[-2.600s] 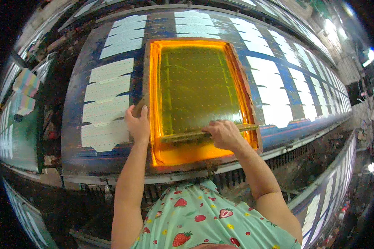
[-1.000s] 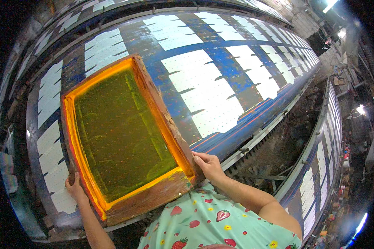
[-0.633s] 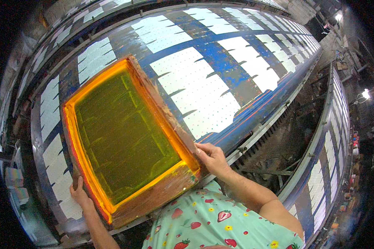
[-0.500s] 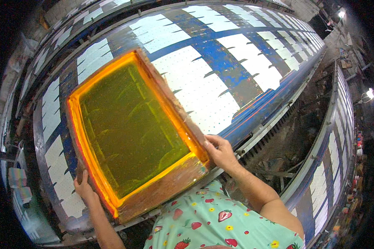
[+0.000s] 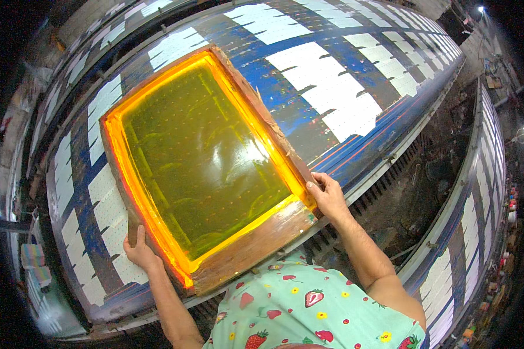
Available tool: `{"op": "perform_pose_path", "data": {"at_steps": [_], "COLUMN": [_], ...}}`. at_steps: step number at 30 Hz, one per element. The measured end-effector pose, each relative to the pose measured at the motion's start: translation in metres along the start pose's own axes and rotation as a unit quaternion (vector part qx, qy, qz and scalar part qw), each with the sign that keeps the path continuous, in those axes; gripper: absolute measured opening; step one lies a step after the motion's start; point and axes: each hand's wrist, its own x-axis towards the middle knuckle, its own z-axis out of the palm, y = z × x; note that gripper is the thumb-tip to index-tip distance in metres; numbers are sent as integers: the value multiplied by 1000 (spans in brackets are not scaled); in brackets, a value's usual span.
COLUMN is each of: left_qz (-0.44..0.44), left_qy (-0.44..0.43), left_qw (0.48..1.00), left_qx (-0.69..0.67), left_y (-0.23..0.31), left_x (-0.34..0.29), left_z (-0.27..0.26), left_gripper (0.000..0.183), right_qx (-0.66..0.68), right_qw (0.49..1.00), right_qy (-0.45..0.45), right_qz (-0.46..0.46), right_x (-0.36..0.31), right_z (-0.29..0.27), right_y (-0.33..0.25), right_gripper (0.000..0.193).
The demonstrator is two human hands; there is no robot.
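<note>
Both my hands hold a wooden screen-printing frame (image 5: pixel 250 244) over the long table. Its mesh (image 5: pixel 198 157) is olive-green and see-through, bordered by bright orange along the inside of the wood. Small dots and a pale glare show on the mesh. My left hand (image 5: pixel 141 251) grips the left side rail near its lower end, with the fingers partly behind the wood. At the lower right corner, my right hand (image 5: pixel 330 198) is closed on the rail, thumb on top. White cut pieces with small dots (image 5: pixel 326 87) lie on the table beyond the frame; whatever lies under it is mostly hidden.
The blue-stained table (image 5: pixel 297 131) stretches away to the upper right, with rows of white pieces. A metal rail (image 5: pixel 364 189) runs along its near edge. Across a dark gap stands another long table (image 5: pixel 442 279) with white pieces. Small coloured containers (image 5: pixel 509 221) line the far right.
The frame has shifted to the right and slightly away from me, with both hands still on its rails. It now covers white pieces that showed beside it before, and a glare has appeared on the mesh.
</note>
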Motion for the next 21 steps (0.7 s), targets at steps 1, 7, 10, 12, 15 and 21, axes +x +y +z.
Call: {"op": "perform_pose_path", "data": {"at_steps": [1, 7, 10, 12, 15, 21], "left_qz": [-7, 0, 3, 9, 9, -17], "left_qy": [-1, -13, -14, -14, -21, -24], "left_qw": [1000, 1000, 1000, 1000, 1000, 1000], "left_qx": [-13, -27, -16, -13, -7, -9], "left_y": [2, 11, 12, 10, 2, -21], "left_x": [-9, -44, -50, -50, -46, -27], "left_z": [9, 46, 53, 56, 54, 50], "left_gripper": [39, 38, 39, 40, 39, 39], "right_qx": [-9, 4, 25, 27, -48, -321], "right_qw": [1000, 1000, 999, 999, 995, 881], "right_qy": [7, 6, -6, -22, -31, 15], "right_qz": [-7, -27, -34, -41, -80, -346], "right_x": [7, 33, 41, 43, 35, -7], "right_z": [-9, -47, -57, -63, -72, -59], "right_y": [2, 18, 23, 22, 11, -29], "right_gripper": [40, 40, 40, 41, 43, 54]}}
